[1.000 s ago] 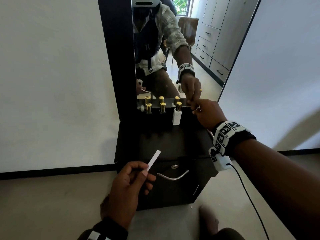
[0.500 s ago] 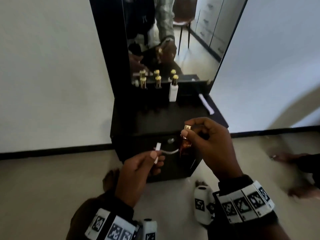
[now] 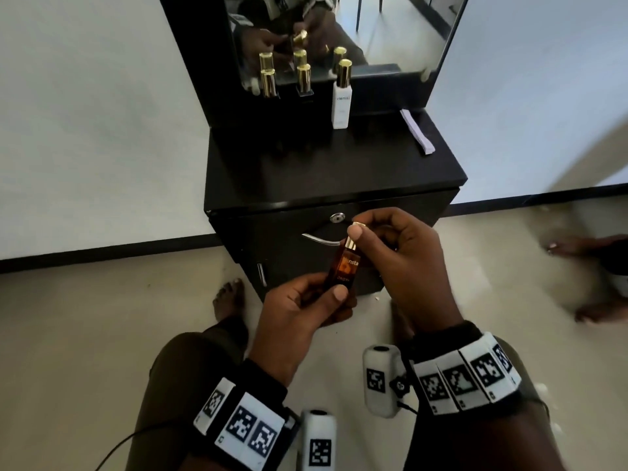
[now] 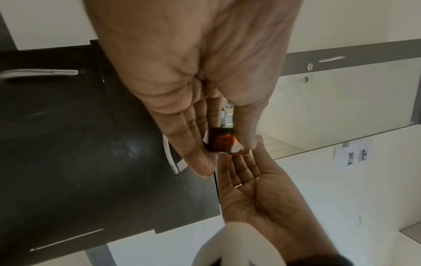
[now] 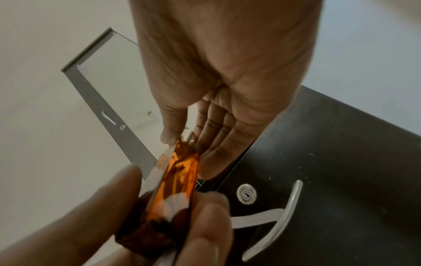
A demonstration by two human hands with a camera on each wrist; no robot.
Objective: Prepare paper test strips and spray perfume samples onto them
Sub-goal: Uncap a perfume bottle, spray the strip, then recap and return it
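Observation:
An amber perfume bottle (image 3: 343, 268) with a gold cap (image 3: 353, 241) is held upright in front of the black cabinet (image 3: 339, 164). My left hand (image 3: 316, 300) grips its base between thumb and fingers. In the left wrist view a white paper strip (image 4: 182, 164) lies pressed between those fingers and the bottle (image 4: 221, 142). My right hand (image 3: 370, 234) pinches the cap from above with thumb and forefinger. The right wrist view shows the bottle (image 5: 180, 176) up close, with the cap mostly hidden by my fingertips (image 5: 168, 138).
On the cabinet top stand a white bottle (image 3: 341, 103) and two dark gold-capped bottles (image 3: 268, 83) (image 3: 304, 79) against the mirror (image 3: 390, 32). A stack of paper strips (image 3: 416, 130) lies at the back right. A drawer handle (image 3: 319, 239) is just behind the bottle.
My right hand came back from the cabinet's rear with the amber bottle. The left hand, earlier holding only the strip, now grips the bottle's base, and the right fingers sit on the cap.

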